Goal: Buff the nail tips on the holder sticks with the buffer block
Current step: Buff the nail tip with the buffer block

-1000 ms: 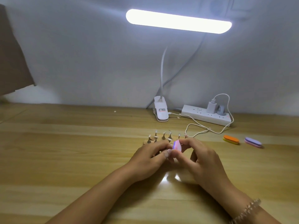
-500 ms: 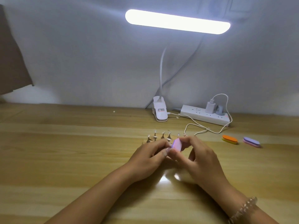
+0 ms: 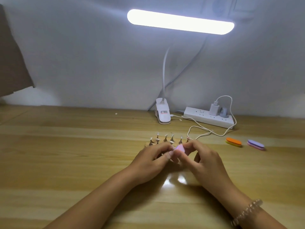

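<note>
A wooden base (image 3: 147, 143) on the table carries several holder sticks (image 3: 165, 139) with clear nail tips on top. Just in front of it my right hand (image 3: 204, 162) pinches a small pink-and-purple buffer block (image 3: 179, 148) between thumb and fingers. My left hand (image 3: 151, 162) meets it from the left, its fingers curled round something small that the hands hide; I cannot tell whether it is a holder stick. The near part of the base is covered by both hands.
An orange buffer block (image 3: 233, 141) and a purple one (image 3: 255, 144) lie to the right. Behind stand a clip lamp base (image 3: 162, 113), a white power strip (image 3: 209, 119) with plugs, and a looping white cable (image 3: 204, 129). The lit lamp bar (image 3: 180, 21) hangs above.
Both hands stay together at the same spot in front of the base. The buffer block has tilted slightly between my right fingers. Nothing else has moved.
</note>
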Motion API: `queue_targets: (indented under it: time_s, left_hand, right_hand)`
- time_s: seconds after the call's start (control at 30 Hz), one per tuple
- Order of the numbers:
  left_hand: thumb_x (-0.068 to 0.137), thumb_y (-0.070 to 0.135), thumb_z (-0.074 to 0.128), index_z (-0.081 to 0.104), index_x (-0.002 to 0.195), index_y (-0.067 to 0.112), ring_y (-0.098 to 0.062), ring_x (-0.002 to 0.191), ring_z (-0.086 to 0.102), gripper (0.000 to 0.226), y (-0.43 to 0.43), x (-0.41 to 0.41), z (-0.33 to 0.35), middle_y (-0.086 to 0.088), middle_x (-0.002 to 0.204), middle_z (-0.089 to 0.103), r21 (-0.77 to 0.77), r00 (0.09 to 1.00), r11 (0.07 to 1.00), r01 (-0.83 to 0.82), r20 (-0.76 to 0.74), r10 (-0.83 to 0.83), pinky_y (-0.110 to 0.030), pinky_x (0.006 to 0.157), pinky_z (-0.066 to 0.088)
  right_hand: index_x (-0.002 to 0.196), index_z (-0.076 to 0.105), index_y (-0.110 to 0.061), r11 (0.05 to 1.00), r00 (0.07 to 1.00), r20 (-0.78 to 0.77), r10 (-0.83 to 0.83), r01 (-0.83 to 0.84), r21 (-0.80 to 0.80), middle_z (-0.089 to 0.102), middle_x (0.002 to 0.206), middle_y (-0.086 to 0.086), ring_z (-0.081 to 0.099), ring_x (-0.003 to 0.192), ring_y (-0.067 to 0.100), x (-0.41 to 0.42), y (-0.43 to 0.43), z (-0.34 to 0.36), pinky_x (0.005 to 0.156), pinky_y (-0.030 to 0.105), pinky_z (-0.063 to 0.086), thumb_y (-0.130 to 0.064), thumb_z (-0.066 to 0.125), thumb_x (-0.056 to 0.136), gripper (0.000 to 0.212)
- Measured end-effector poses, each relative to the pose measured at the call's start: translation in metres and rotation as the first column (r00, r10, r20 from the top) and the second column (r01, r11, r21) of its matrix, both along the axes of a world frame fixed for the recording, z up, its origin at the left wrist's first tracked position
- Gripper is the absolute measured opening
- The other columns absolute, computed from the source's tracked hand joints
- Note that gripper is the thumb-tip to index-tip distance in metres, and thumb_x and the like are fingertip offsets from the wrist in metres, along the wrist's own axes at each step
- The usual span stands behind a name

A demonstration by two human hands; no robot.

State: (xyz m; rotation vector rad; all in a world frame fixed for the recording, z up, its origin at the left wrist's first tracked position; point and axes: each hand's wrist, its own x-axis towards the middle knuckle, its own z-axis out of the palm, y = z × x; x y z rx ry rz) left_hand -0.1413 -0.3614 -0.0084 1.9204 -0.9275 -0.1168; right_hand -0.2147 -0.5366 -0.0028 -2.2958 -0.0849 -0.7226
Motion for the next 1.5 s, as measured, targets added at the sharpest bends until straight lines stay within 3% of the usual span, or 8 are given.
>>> queue_targets:
  time_s: [0.13, 0.3, 0.47, 0.73, 0.9, 1.0, 1.2, 1.5]
  left_hand:
    - [0.095, 0.032, 0.047, 0.062, 0.090, 0.031, -0.009, 0.088, 0.064, 0.016, -0.002, -0.001, 0.000, 0.015, 0.089, 0.069, -0.036, 0.999, 0.999, -0.022, -0.029, 0.021, -0.035, 0.079, 0.051]
    - [0.100, 0.017, 0.057, 0.064, 0.093, 0.027, 0.001, 0.066, 0.052, 0.014, -0.002, -0.001, -0.002, 0.022, 0.080, 0.064, -0.060, 0.999, 0.997, -0.042, 0.018, 0.043, -0.021, 0.066, 0.041]
    - [0.100, 0.004, 0.051, 0.064, 0.096, 0.017, -0.007, 0.067, 0.055, 0.018, 0.000, -0.001, 0.001, 0.011, 0.079, 0.062, -0.080, 0.998, 0.995, -0.060, 0.003, 0.060, -0.031, 0.067, 0.047]
    - [0.100, 0.008, 0.053, 0.069, 0.108, 0.009, -0.020, 0.102, 0.059, 0.018, -0.001, -0.003, 0.002, -0.004, 0.107, 0.068, 0.038, 0.993, 0.999, -0.036, 0.111, 0.031, -0.046, 0.089, 0.046]
    - [0.101, 0.006, 0.053, 0.069, 0.095, 0.016, 0.005, 0.071, 0.057, 0.020, -0.001, -0.002, 0.001, 0.023, 0.079, 0.065, -0.048, 0.999, 0.998, -0.032, 0.040, 0.034, -0.026, 0.067, 0.044]
    - [0.101, 0.008, 0.053, 0.066, 0.097, 0.016, 0.000, 0.071, 0.059, 0.015, -0.002, 0.001, -0.003, 0.011, 0.091, 0.073, -0.099, 0.998, 0.993, -0.058, -0.027, 0.056, -0.025, 0.067, 0.044]
    - [0.096, 0.016, 0.051, 0.066, 0.100, 0.027, -0.001, 0.066, 0.059, 0.019, -0.002, -0.001, -0.002, 0.017, 0.086, 0.068, -0.136, 0.999, 0.991, 0.007, -0.047, -0.014, -0.019, 0.063, 0.044]
    - [0.102, 0.007, 0.051, 0.067, 0.106, 0.011, -0.002, 0.067, 0.055, 0.016, -0.001, -0.001, -0.002, 0.012, 0.085, 0.064, -0.119, 0.999, 0.993, 0.005, -0.041, -0.010, -0.024, 0.063, 0.045]
  right_hand:
    - [0.095, 0.062, -0.029, 0.975, 0.996, 0.039, -0.082, 0.072, 0.210, 0.064, 0.087, -0.012, 0.051, 0.059, 0.007, 0.002, -0.008, 0.000, 0.064, 0.030, 0.042, -0.061, 0.058, 0.075, 0.038]
    - [0.104, 0.059, -0.032, 0.999, 0.999, 0.041, -0.021, 0.019, 0.049, 0.059, 0.095, -0.019, 0.054, 0.057, 0.014, -0.002, 0.001, -0.001, 0.059, 0.026, 0.044, -0.043, 0.069, 0.083, 0.026]
    - [0.108, 0.061, -0.031, 0.981, 0.995, 0.068, 0.070, -0.057, -0.188, 0.056, 0.096, -0.023, 0.054, 0.064, -0.004, -0.006, 0.007, 0.000, 0.055, 0.023, 0.045, -0.060, 0.060, 0.079, 0.041]
    - [0.098, 0.061, -0.035, 0.976, 0.993, 0.095, 0.064, -0.042, -0.211, 0.058, 0.089, -0.022, 0.051, 0.057, 0.009, -0.008, 0.009, 0.001, 0.055, 0.025, 0.046, -0.064, 0.063, 0.077, 0.036]
    - [0.095, 0.066, -0.031, 1.000, 0.999, 0.039, -0.007, 0.008, -0.019, 0.063, 0.088, -0.015, 0.056, 0.068, 0.008, 0.000, 0.002, 0.002, 0.063, 0.027, 0.046, -0.065, 0.057, 0.074, 0.041]
    - [0.100, 0.065, -0.029, 0.995, 0.996, 0.079, -0.034, 0.026, 0.098, 0.062, 0.093, -0.012, 0.055, 0.063, 0.011, -0.002, -0.001, 0.005, 0.060, 0.019, 0.040, -0.059, 0.057, 0.076, 0.039]
    - [0.110, 0.065, -0.028, 0.988, 0.995, 0.038, 0.094, -0.089, -0.129, 0.060, 0.096, -0.017, 0.054, 0.063, 0.003, -0.008, 0.012, 0.005, 0.058, 0.027, 0.047, -0.042, 0.075, 0.082, 0.033]
    - [0.096, 0.066, -0.032, 0.996, 0.998, 0.039, 0.051, -0.048, -0.070, 0.064, 0.087, -0.017, 0.054, 0.060, 0.012, -0.006, 0.005, 0.004, 0.056, 0.024, 0.045, -0.066, 0.059, 0.072, 0.042]
